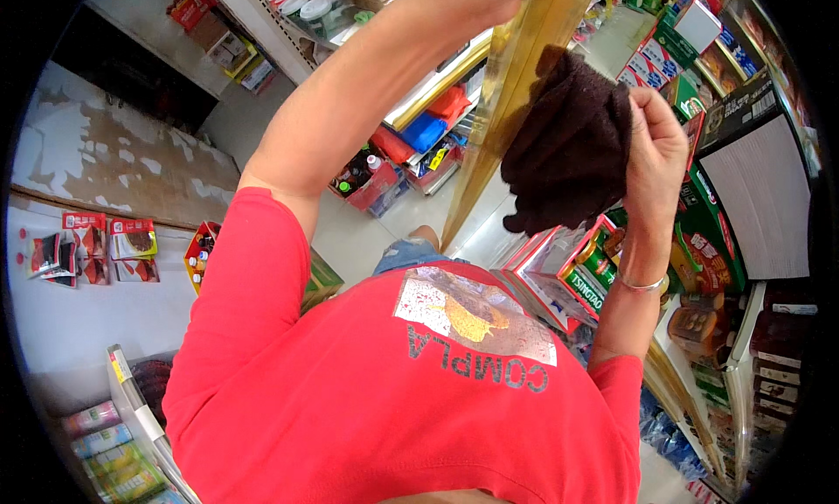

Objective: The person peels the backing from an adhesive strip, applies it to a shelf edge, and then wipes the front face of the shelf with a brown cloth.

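Note:
At the top edge of the view, my left hand [493,5] is raised against a long amber, see-through strip [488,127]. Its fingers are partly cut off, so their grip cannot be made out. The strip slants down from the top towards the floor. My right hand [659,147] pinches the edge of a dark brown cloth [570,144] between thumb and fingers. The cloth hangs in folds beside the strip and covers part of it.
Stacked drink cartons [711,235] crowd the right side, with beer cases [583,281] below my right forearm. Shelves of goods [426,127] stand beyond the strip. Hanging packets [108,248] and a worn board [124,150] are at the left. Tiled floor [357,232] shows between.

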### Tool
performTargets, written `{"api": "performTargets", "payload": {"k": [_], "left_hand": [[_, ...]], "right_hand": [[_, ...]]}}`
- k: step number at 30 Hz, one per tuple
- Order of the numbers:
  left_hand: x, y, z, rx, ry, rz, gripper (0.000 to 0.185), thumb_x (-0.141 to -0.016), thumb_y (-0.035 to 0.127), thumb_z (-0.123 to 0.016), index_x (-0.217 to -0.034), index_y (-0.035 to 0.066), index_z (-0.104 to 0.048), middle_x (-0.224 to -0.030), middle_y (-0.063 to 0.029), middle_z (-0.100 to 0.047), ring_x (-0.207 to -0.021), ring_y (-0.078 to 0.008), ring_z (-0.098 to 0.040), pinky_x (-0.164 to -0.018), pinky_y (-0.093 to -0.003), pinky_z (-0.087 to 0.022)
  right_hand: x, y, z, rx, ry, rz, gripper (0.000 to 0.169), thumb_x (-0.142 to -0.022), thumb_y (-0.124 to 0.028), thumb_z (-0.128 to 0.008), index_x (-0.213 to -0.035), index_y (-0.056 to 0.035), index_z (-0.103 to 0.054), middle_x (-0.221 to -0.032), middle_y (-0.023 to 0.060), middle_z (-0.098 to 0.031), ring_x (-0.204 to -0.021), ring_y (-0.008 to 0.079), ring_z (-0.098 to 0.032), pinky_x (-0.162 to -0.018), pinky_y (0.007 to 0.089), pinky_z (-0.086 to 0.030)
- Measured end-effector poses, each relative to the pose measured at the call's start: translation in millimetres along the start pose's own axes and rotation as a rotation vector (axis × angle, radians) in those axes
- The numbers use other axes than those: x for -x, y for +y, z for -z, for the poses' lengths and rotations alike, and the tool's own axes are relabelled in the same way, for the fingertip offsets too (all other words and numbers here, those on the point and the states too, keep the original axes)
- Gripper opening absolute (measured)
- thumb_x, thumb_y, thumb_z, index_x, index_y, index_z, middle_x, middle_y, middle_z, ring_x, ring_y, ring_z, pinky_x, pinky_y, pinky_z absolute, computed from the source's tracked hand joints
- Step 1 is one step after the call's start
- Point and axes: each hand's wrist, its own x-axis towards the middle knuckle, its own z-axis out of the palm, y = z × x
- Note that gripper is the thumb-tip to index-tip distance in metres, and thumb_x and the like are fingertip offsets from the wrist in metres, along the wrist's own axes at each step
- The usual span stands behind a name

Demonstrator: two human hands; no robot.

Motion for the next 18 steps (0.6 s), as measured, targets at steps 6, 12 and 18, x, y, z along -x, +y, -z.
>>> {"api": "performTargets", "payload": {"k": [6, 12, 18], "left_hand": [[-4, 14, 24, -0.049, 0.161, 0.112, 0.032, -0.091, 0.038, -0.069, -0.081, 0.009, -0.059, -0.065, 0.0019, -0.054, -0.049, -0.0081, -0.045, -0.044, -0.0251, -0.037], [-19, 31, 71, -0.036, 0.112, 0.132, 0.03, -0.091, 0.039, -0.069, -0.08, 0.012, -0.061, -0.064, 0.0041, -0.053, -0.051, -0.0081, -0.044, -0.045, -0.0242, -0.036], [-4, 46, 107, -0.168, 0.309, 0.131, 0.029, -0.09, 0.037, -0.071, -0.079, 0.013, -0.059, -0.065, 0.0033, -0.054, -0.051, -0.009, -0.047, -0.046, -0.0249, -0.039]], "right_hand": [[19, 31, -23, 0.369, -0.074, 0.051, 0.013, -0.096, -0.008, -0.058, -0.091, 0.0024, -0.062, -0.075, -0.0045, -0.055, -0.074, 0.0031, -0.047, -0.066, 0.0223, -0.043], [102, 132, -49, 0.347, -0.338, -0.302, 0.013, -0.094, -0.01, -0.06, -0.09, 0.001, -0.062, -0.065, 0.0066, -0.052, -0.065, 0.0087, -0.049, -0.062, 0.0295, -0.045], [138, 187, -57, 0.417, -0.478, -0.391, 0.015, -0.095, -0.011, -0.058, -0.088, 0.0015, -0.061, -0.066, 0.0045, -0.051, -0.066, 0.0085, -0.047, -0.061, 0.0286, -0.044]]}}
